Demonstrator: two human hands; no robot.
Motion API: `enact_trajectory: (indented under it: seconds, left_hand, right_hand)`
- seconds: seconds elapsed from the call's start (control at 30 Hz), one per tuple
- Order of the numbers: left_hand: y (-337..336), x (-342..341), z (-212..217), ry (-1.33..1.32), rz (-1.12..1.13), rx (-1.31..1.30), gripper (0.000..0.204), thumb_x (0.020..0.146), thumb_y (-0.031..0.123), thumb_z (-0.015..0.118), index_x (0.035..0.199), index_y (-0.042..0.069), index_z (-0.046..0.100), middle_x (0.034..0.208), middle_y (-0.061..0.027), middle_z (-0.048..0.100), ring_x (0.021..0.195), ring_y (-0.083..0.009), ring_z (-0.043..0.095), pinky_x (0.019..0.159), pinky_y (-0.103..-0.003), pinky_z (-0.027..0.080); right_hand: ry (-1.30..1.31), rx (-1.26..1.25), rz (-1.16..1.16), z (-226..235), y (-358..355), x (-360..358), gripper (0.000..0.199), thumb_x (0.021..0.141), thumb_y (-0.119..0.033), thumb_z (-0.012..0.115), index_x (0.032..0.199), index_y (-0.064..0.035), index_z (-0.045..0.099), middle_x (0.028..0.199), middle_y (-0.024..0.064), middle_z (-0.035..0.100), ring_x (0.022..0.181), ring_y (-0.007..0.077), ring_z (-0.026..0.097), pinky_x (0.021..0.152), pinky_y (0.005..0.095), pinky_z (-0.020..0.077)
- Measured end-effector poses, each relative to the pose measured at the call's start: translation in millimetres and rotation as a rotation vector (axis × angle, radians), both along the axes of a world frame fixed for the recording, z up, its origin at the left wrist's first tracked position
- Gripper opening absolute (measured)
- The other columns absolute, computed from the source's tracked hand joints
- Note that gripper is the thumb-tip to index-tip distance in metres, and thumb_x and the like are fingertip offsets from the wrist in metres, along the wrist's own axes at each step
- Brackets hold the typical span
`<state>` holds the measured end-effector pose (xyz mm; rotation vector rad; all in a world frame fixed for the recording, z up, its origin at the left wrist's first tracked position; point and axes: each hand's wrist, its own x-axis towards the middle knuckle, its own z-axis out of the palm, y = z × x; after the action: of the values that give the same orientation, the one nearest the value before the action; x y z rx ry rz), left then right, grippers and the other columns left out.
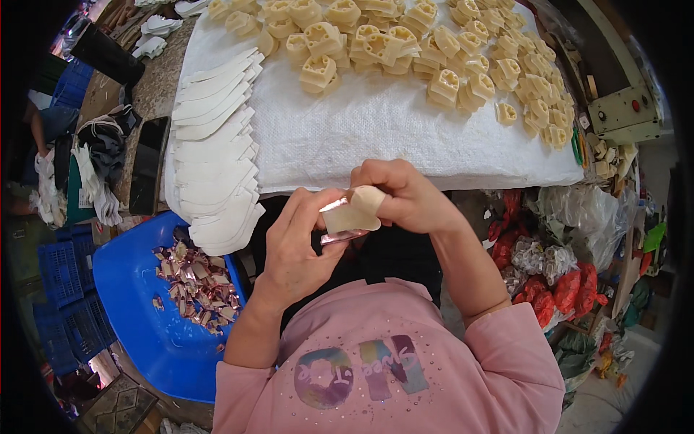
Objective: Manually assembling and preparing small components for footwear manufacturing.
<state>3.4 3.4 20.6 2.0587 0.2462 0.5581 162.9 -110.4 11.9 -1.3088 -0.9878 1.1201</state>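
Just beyond my shirt front, both hands are closed on a small cream block, which looks like a shoe heel, with shiny pink metallic covering on its edges. My left hand grips its left side between thumb and fingers. My right hand pinches a pale curved flap at its upper right. Fingers partly hide the block. Closest to my left hand, white curved cut pieces overlap in a long row. Cream hollow blocks are heaped at the table's far side.
White woven cloth covers the table. At lower left stands a blue basin holding many small pink metallic pieces. Red and clear plastic bags crowd the right side. Another person's arm shows at far left.
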Motion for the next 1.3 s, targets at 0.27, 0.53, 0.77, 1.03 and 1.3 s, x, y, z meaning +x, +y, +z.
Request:
enact_trajectory:
  seconds: [0.27,0.53,0.77,1.03,1.3]
  left_hand:
    - [-6,10,-12,-0.044,0.106,0.086,0.047,0.058,0.007,0.081,0.094,0.003,0.051,0.077,-0.0085,0.059,0.064,-0.0188,0.061,0.058,-0.028,0.049]
    - [-24,19,-20,-0.081,0.231,0.14,0.045,0.057,0.009,0.081,0.088,0.002,0.048,0.07,-0.0087,0.056,0.057,-0.0221,0.059,0.051,-0.03,0.048]
    - [-25,21,-23,-0.153,0.35,0.213,0.043,0.057,0.008,0.08,0.085,0.002,0.048,0.068,-0.0089,0.054,0.055,-0.0241,0.058,0.05,-0.031,0.047]
    - [-26,19,-28,-0.141,0.436,0.266,0.041,0.059,0.009,0.08,0.084,0.001,0.048,0.068,-0.0099,0.056,0.054,-0.0253,0.059,0.048,-0.031,0.047]
    - [-7,9,-13,-0.053,0.025,-0.979,0.028,0.074,0.006,0.068,0.09,0.001,0.046,0.072,-0.0062,0.058,0.061,-0.0074,0.056,0.053,-0.022,0.044]
  right_hand:
    - [0.13,0.012,-0.23,-12,-2,-15,0.017,0.092,-0.018,0.051,0.089,-0.0026,0.057,0.086,0.0029,0.059,0.073,0.0104,0.055,0.063,0.0243,0.0445]
    - [-0.066,0.16,-0.336,-22,4,-31,0.016,0.092,-0.016,0.048,0.093,-0.0022,0.057,0.08,0.0021,0.057,0.068,0.0095,0.054,0.056,0.0218,0.042]
    - [0.561,0.187,-0.289,-27,0,-38,0.02,0.094,-0.019,0.047,0.105,-0.0039,0.055,0.103,0.007,0.056,0.09,0.0154,0.054,0.079,0.031,0.0451]
    - [-0.197,0.174,-0.459,-25,8,-50,0.02,0.094,-0.014,0.044,0.104,-0.0036,0.057,0.095,0.0038,0.059,0.088,0.0149,0.056,0.074,0.0272,0.0458]
    - [0.071,0.314,-0.198,-29,8,-27,0.037,0.092,-0.032,0.053,0.117,-0.0041,0.054,0.106,0.0061,0.048,0.095,0.0138,0.052,0.084,0.0281,0.0414]
